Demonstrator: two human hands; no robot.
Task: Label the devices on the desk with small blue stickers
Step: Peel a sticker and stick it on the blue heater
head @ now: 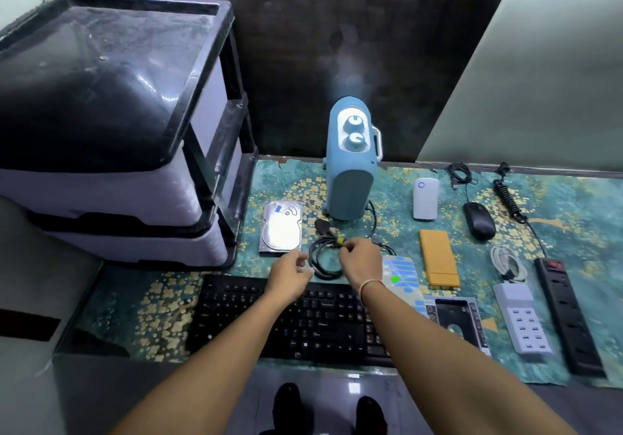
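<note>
The right hand's fingers point(347, 245) pinched the coiled black power cable point(325, 259) at its yellow tie, at frame centre, above the black keyboard point(293, 320). The left hand point(290, 273) hovered just beside the coil, fingers loosely curled, holding nothing visible. The cable was judged light and floppy; grip it at the bound section. The sheet of small blue stickers point(403, 274) lay right of the coil on the desk point(573, 205).
</note>
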